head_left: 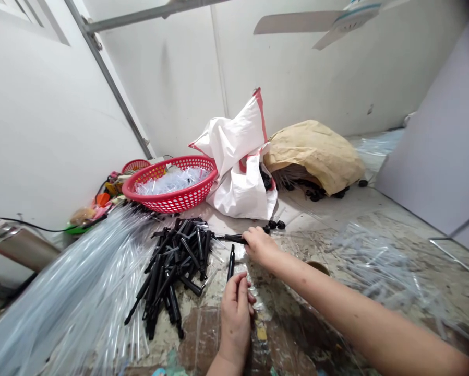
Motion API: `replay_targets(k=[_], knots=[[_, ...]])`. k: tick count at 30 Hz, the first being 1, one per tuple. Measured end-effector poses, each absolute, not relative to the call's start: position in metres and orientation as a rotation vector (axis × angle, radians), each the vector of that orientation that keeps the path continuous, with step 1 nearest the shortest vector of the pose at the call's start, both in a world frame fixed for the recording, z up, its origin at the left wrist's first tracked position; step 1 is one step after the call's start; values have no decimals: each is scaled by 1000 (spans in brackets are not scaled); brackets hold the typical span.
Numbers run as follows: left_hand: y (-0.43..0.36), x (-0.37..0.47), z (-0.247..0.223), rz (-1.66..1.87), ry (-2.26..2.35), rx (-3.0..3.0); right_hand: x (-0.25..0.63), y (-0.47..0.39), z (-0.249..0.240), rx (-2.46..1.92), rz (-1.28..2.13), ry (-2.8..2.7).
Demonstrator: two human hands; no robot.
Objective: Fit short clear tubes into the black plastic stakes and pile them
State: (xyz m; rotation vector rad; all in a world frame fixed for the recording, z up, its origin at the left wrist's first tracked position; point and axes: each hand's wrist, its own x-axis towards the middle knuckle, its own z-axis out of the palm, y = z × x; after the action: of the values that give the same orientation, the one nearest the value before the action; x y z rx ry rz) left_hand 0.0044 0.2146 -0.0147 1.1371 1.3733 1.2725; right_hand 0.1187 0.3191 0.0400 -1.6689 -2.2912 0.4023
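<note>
My left hand (237, 305) is closed round the lower end of a black plastic tube (231, 262), which points up and away from me. Farther forward, my right hand (261, 246) has its fingers closed on another black tube (235, 238) that lies nearly level and points left. Its thin tip reaches the edge of a heap of similar black tubes (175, 261), to the left of both hands. Just beyond my right hand sit a few small round black caps (277, 225). The fingertips of my right hand are partly hidden.
Long clear plastic tubes (81, 277) spread over the left side. A red basket (171, 201) holds short clear pieces. Behind stand a white sack (242, 183) and a tan sack (316, 151). Thin clear pieces (383, 266) lie at the right, near a pale panel (433, 130).
</note>
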Motion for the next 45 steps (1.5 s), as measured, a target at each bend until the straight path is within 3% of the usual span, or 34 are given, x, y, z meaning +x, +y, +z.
replay_targets(k=[7,13,16,20,22,32,39,45], knots=[[218,1,-15,1486,1193,989,122,240,53,-1426,682,-2170],[212,1,-10,1282,1146,901,146,192,43,-1337,949,-1984],[209,5,-8,1238,1054,843,204,200,47,-1554,1008,-1741],[209,11,-3,1116,1000,867,287,237,41,-1921,470,-1798],[210,12,1,1040,1005,875,311,253,32,-1968,384,-1832],[211,16,-2,1125,1017,811,324,282,11,-2066,339,-1793],[210,16,0,1065,1023,884,306,258,35,-1832,658,-1900],[209,13,0,1009,1018,931,274,235,38,-1716,338,-2296]])
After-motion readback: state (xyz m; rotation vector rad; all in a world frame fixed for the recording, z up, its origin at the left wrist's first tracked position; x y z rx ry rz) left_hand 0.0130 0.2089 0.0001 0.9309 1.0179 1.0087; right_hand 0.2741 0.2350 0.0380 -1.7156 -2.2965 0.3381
